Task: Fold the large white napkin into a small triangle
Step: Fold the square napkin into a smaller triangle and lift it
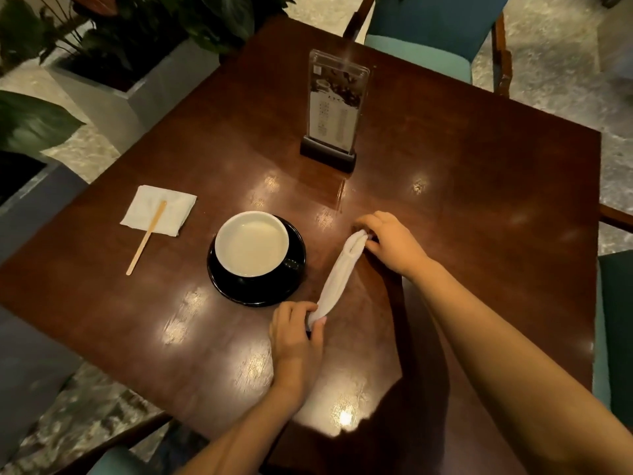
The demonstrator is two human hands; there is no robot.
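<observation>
we hold the white napkin (337, 274) bunched into a strip over the table (462, 186) beside the cup (251, 245), left hand (296, 332) and right hand (390, 240) fingers pinching its ends. early step; next we likely need it laid flat.

On the dark wooden surface (479, 186) a white cup (252, 245) sits on a black saucer (257, 289). Left of it, a wooden stirrer (146, 238) lies across a small square napkin (159, 214). An upright menu stand (337, 108) stands farther back, with teal chairs (431, 32) and potted plants (113, 32) around.
</observation>
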